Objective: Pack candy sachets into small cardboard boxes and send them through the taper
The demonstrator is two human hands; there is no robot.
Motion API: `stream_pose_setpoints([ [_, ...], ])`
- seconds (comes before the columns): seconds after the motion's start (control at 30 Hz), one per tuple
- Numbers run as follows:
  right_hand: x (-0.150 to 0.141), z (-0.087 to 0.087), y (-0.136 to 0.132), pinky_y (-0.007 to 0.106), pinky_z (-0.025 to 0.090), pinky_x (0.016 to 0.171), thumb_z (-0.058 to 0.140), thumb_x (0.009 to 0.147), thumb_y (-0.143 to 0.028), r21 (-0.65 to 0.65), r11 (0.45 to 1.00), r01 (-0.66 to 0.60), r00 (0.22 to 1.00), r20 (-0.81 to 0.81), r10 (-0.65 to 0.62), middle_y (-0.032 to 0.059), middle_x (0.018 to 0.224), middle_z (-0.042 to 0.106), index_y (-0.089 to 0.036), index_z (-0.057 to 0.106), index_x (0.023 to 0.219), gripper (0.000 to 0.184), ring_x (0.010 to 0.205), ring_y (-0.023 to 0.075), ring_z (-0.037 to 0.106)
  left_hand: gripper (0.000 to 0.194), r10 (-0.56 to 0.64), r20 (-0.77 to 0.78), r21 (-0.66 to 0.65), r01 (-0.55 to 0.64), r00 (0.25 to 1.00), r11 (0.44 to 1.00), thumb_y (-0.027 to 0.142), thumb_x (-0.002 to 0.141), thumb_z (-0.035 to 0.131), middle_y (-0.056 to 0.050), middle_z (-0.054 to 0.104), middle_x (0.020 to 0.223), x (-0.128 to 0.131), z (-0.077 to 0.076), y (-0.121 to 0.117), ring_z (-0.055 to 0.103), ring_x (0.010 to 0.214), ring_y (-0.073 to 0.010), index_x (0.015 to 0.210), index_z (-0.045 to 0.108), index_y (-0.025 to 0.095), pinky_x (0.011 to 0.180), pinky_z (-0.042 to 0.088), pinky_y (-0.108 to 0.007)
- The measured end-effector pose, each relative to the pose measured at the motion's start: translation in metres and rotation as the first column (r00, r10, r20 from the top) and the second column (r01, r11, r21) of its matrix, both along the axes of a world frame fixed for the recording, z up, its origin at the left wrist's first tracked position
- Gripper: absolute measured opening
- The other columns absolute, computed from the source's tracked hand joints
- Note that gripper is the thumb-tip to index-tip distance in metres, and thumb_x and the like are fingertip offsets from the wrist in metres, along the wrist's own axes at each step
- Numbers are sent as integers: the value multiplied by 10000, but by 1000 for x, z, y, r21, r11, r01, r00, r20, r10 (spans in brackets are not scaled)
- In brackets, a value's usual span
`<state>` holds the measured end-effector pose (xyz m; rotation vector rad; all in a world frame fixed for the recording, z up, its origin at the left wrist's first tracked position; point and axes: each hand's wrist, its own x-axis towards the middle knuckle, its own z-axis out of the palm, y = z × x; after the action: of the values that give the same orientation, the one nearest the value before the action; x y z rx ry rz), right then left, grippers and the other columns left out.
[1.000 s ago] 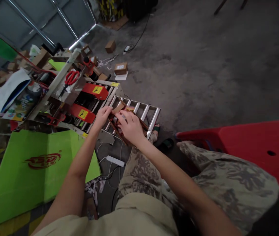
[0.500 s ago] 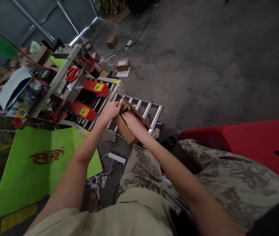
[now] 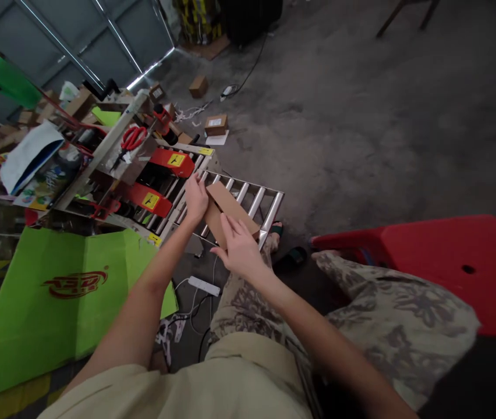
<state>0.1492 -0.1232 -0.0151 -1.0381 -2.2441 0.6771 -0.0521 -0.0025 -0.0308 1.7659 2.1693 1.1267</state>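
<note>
A small brown cardboard box lies closed on the metal roller conveyor in front of me. My left hand rests flat against the box's left end, fingers stretched toward the machine. My right hand lies on the box's near side, fingers straight and together, touching its top flap. Neither hand grips anything. The rollers lead left into a taping machine with red guards.
Red scissors lie on the machine's top. A green flattened carton lies at the left floor. A red plastic stool stands at the right. Small boxes and a power strip sit on the concrete floor.
The box's flaps were open while both hands folded them; now the box lies closed and flat on the rollers, and both hands have flattened against it.
</note>
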Motion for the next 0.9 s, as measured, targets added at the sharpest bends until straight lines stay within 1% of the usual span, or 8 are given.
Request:
stream_pose_setpoints([
  [0.13, 4, -8, -5, 509, 314, 1201, 500, 970, -357, 46, 999, 7, 992, -129, -1, 205, 1532, 379, -80, 214, 1574, 723, 1447, 296, 343, 514, -96, -3, 128, 95, 995, 987, 496, 1007, 300, -186, 512, 1388, 17, 1, -36, 461, 1349, -236, 1355, 452, 149, 1162, 327, -405],
  [0.3, 18, -6, 3, 485, 395, 1155, 476, 982, -357, -12, 998, 70, 923, -378, -69, 219, 1588, 198, -126, 228, 1542, 655, 1489, 286, 254, 673, -410, -87, -33, 409, 908, 912, 601, 984, 188, -166, 323, 1592, 55, -9, -113, 220, 1524, -272, 1532, 281, 220, 1234, 179, -518],
  [0.37, 16, -11, 8, 494, 406, 1143, 463, 985, -377, -77, 993, 92, 878, -464, -117, 221, 1563, 235, -140, 237, 1528, 634, 1479, 286, 274, 741, -474, -168, -110, 461, 865, 880, 646, 948, 286, -177, 227, 1632, 64, -10, -132, 120, 1544, -323, 1548, 273, 212, 1228, 139, -583],
  [0.47, 14, -17, 14, 491, 443, 1109, 433, 993, -396, -194, 975, 112, 799, -566, -204, 207, 1520, 305, -172, 301, 1486, 558, 1440, 275, 349, 861, -511, -290, -191, 474, 809, 859, 621, 871, 514, -207, 211, 1630, 72, -8, -142, 144, 1535, -355, 1557, 263, 165, 1227, 180, -581],
  [0.6, 36, -18, 18, 495, 443, 1102, 586, 914, -400, -274, 938, 210, 764, -553, -333, 163, 1499, 368, -214, 445, 1387, 528, 1415, 275, 380, 812, -428, -326, -197, 382, 843, 903, 521, 885, 554, -212, 322, 1587, 77, -10, -128, 246, 1513, -329, 1542, 284, 127, 1246, 200, -536],
  [0.7, 68, -20, 17, 439, 531, 995, 642, 866, -385, -389, 888, 244, 743, -514, -429, 143, 1428, 469, -234, 471, 1360, 545, 1271, 246, 533, 795, -261, -284, -167, 220, 923, 961, 527, 877, 573, -243, 333, 1572, 60, -18, -99, 248, 1507, -357, 1498, 355, 81, 1251, 167, -544],
  [0.8, 101, -27, 8, 397, 566, 908, 663, 846, -390, -496, 819, 289, 711, -462, -530, 132, 1304, 581, -226, 498, 1322, 530, 1070, 208, 643, 774, -62, -226, -136, 32, 972, 990, 480, 847, 630, -273, 340, 1556, 13, -25, -51, 235, 1503, -389, 1442, 425, 30, 1259, 104, -542],
  [0.9, 127, -38, -7, 397, 576, 869, 681, 835, -400, -560, 768, 311, 709, -402, -580, 117, 1200, 645, -223, 528, 1287, 509, 940, 190, 674, 759, 71, -164, -125, -92, 984, 988, 423, 805, 691, -276, 349, 1548, -54, -21, 2, 229, 1500, -399, 1406, 461, 20, 1257, 77, -536],
])
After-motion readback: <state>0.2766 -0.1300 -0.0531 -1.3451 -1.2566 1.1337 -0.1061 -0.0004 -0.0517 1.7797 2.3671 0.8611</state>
